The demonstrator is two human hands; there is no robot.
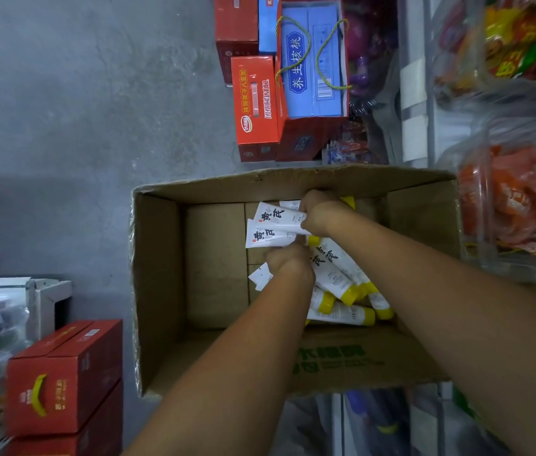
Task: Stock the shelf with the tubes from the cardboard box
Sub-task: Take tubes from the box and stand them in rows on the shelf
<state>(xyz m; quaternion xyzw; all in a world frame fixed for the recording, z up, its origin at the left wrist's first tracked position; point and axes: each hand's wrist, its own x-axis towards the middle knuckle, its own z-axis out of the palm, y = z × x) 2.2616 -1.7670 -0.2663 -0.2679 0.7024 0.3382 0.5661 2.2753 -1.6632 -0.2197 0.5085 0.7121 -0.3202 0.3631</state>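
Gripping: your right hand (317, 213) is closed round a couple of white tubes (271, 227), whose flat ends fan out past the fingers. Your left hand (289, 263), just beside it, curls over more of them, and one crimped end pokes out below the knuckles.

Location: both hands are low inside the cardboard box (158, 274), near its far wall.

Stock remaining: a loose heap of yellow-capped tubes (342, 291) lies under and beside your forearms. The rest of the box bottom is bare.

Handling advice: square each bunch before lifting, with caps one way. Take only what each hand can hold without squeezing, since slick tubes will likely slip from a splayed bundle. Lift straight up, clear of the flaps.

Surface: the box sits on a grey concrete floor (63, 93).

Surroundings: red cartons (63, 373) are stacked at near left. An orange carton (255, 100) and a blue gift carton (312, 67) stand beyond the box. White shelving (414, 103) holding bagged snacks (516, 199) runs along the right. Which shelf takes the tubes cannot be told.
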